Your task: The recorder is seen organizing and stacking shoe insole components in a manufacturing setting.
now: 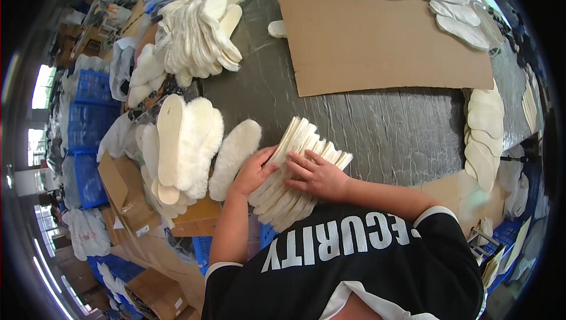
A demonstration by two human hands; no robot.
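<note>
Both hands, left (pixel 254 169) and right (pixel 318 174), lie flat and unclenched on a fanned insole stack (pixel 295 172) at lower centre of the surface (pixel 401 125). Keep edges aligned, pressure even. Fleecy insoles (pixel 186 143) lie left; cardboard (pixel 377 43) beyond.

Cardboard sheet (pixel 377 37): one, upper centre. Fleecy insole (pixel 234 158) lying alone, centre left: one. Blue crates (pixel 88 113), left edge: three.

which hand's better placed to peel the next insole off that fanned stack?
Probably the left hand: its fingers sit at the outer edge of the fanned stack of insoles, nearest the fleecy insole beside it. The right hand lies flat across the stack's middle, better suited to pinning it down.
</note>
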